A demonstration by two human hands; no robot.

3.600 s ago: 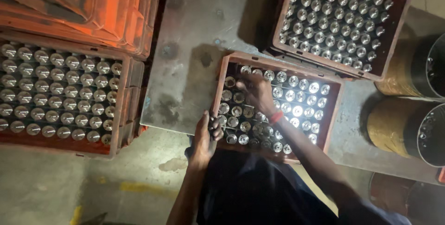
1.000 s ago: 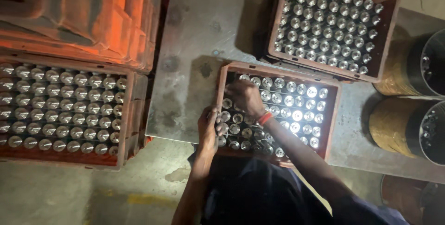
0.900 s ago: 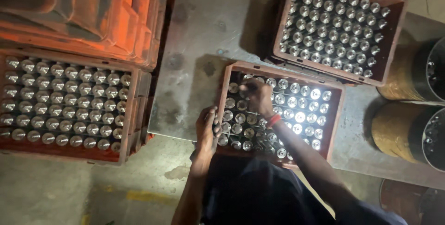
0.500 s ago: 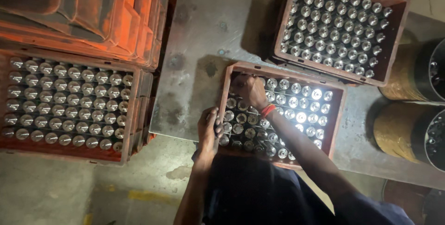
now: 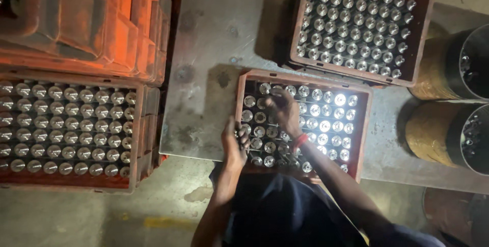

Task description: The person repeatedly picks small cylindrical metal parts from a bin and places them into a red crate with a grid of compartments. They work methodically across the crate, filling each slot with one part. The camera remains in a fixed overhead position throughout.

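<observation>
Head view showed us looking straight down at a grey metal surface [image 5: 214, 48] carrying two reddish-brown plastic crates. The nearer crate [image 5: 362, 125] sat in front of us, packed with upright shiny round-topped metal cylinders [image 5: 326, 125] standing in rows. Our right hand [image 5: 285, 112] reached into the far-left part of that crate, its fingers curled down onto the tops of the pieces there; we judged it closed around one, though the piece itself was hidden under the fingers. Our left hand [image 5: 234, 145] rested at the crate's near-left edge with fingers bent over a few pieces; whether it actually gripped one we could not tell.

As for progress, the right half of this crate looked filled in tidy rows, while the left part, where both hands worked, looked less regular, with pieces at uneven spacing. We judged that corner to be the part not yet settled.

The second crate [image 5: 423, 28], far and to the right on the surface, held complete orderly rows and looked finished. A third full crate [image 5: 137, 140] stood to the left, off the surface, beside a stack of empty orange crates [image 5: 76, 18] at far left. Two dark cylindrical drums [image 5: 438, 130] stood at right.
</observation>
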